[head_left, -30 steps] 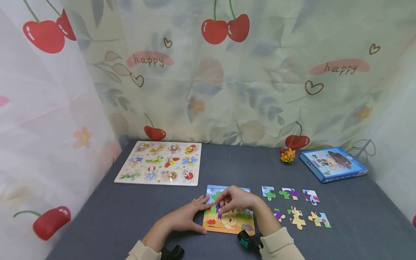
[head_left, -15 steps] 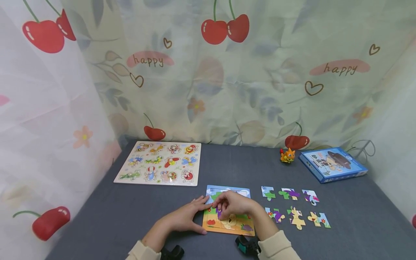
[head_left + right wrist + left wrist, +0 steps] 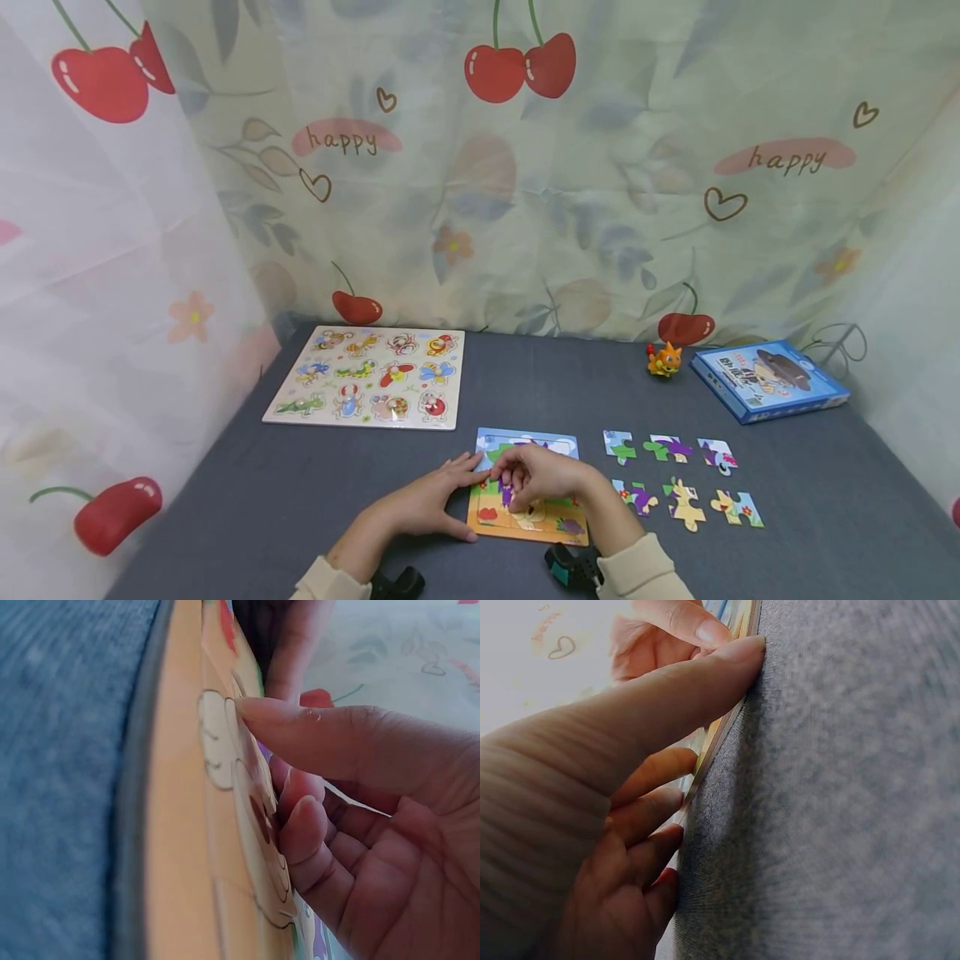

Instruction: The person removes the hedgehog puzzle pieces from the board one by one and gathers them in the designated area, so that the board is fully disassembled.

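A small framed jigsaw puzzle (image 3: pixel 569 527), orange along its near side with a cartoon animal, lies on the dark table. My left hand (image 3: pixel 431 502) rests at its left side, fingers stretched over the edge and thumb at the near-left corner. Over the middle of it, my right hand (image 3: pixel 546 473) curls its fingers and pinches a partly hidden purple jigsaw piece (image 3: pixel 505 492) against the picture. In the right wrist view, the right thumb touches the puzzle surface (image 3: pixel 259 817) close to raised piece edges. The palm and fingers cover much of the puzzle's centre.
Several loose jigsaw pieces (image 3: pixel 685 506) lie in two rows to the right. A white insect picture board (image 3: pixel 375 383) is at the back left. An orange toy figure (image 3: pixel 663 360) and a blue box (image 3: pixel 771 379) stand at the back right, before the patterned curtain (image 3: pixel 600 208).
My right hand has lowered slightly and come nearer on the puzzle, its thumb shifting a little over the picture. The left hand has stayed in place.
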Tool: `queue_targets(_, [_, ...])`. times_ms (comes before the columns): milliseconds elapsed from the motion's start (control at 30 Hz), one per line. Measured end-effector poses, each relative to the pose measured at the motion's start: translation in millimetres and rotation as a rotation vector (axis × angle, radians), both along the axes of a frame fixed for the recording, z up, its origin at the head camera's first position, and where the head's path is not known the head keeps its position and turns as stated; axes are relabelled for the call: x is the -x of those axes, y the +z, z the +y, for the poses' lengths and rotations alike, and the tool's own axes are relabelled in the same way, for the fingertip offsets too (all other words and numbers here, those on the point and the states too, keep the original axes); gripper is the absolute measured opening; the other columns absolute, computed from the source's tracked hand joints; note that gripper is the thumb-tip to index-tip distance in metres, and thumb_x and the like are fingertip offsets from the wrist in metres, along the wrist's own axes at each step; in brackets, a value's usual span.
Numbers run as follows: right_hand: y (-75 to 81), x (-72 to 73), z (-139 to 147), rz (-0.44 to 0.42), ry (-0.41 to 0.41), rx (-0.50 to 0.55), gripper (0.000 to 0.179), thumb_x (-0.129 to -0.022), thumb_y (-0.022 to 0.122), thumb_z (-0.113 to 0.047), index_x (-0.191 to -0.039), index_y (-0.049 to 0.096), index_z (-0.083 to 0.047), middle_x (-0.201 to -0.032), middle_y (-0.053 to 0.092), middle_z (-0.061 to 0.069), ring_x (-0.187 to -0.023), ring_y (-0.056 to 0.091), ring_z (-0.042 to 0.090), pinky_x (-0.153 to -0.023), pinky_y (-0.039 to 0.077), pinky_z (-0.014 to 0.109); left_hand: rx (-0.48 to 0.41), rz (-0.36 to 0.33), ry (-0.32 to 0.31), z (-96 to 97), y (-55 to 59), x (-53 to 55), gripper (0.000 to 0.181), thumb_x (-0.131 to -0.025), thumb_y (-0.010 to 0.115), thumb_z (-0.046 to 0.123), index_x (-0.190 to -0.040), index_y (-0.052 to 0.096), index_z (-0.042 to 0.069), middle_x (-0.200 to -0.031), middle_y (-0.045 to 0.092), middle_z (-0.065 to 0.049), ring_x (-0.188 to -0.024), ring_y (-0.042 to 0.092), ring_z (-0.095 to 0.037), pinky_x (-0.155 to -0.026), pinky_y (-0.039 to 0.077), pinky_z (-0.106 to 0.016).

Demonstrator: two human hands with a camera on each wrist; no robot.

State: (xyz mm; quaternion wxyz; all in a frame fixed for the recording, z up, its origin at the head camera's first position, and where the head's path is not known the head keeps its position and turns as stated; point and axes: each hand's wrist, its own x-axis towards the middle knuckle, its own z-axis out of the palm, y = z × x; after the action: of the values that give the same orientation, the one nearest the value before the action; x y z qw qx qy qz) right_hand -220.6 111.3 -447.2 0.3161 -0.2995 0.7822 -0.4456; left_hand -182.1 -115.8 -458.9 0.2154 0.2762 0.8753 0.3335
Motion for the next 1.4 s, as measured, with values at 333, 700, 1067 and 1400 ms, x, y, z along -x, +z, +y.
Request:
queue_targets(333, [2.9,-4.2,-1.5,0.031,-0.019,0.013,0.029,-0.075,0.070,0.008,-0.100,0.056,0.001,-0.087,0.057,0.015,-0.069,0.051,0.014,-0.057,0.045,0.019,0.006,0.007,-0.001,0.9,0.7,-0.8,0.077,-0.075,0.077,0.034,-0.142,0.041,0.019,-0.156,0.022,-0.004,-0.145,0.011,-0.030,-0.112,0.016,-0.058])
queue_targets(700, [2.5,-6.0,-1.9,-0.003,-0.061,0.024,0.023,-0.081,0.067,0.002,-0.102,0.059,0.003,-0.079,0.056,0.005,-0.067,0.051,0.013,-0.056,0.043,0.020,0.000,0.017,-0.010,0.5,-0.6,-0.8,0.078,-0.075,0.077,0.034,-0.142,0.040,0.020,-0.156,0.021,-0.005,-0.145,0.011,-0.031,-0.112,0.016,-0.058])
queue_targets(1067, [1.5,-10.1,0.2,-0.020,-0.125,0.032,0.013,-0.083,0.066,-0.003,-0.093,0.061,0.003,-0.076,0.068,0.010,-0.062,0.055,0.009,-0.056,0.043,0.022,-0.001,0.012,-0.018,-0.5,-0.7,-0.3,0.078,-0.076,0.076,0.034,-0.143,0.039,0.018,-0.156,0.020,-0.006,-0.144,0.011,-0.033,-0.112,0.016,-0.059])
queue_targets(1400, [10.2,-16.8,20.3,-0.056,-0.194,0.070,0.019,-0.086,0.066,-0.011,-0.096,0.062,0.004,-0.078,0.069,0.008,-0.066,0.059,0.010,-0.061,0.046,0.025,0.020,0.016,-0.007,1.1,-1.2,1.4,0.079,-0.075,0.076,0.036,-0.142,0.040,0.017,-0.156,0.021,-0.004,-0.145,0.011,-0.031,-0.113,0.015,-0.058])
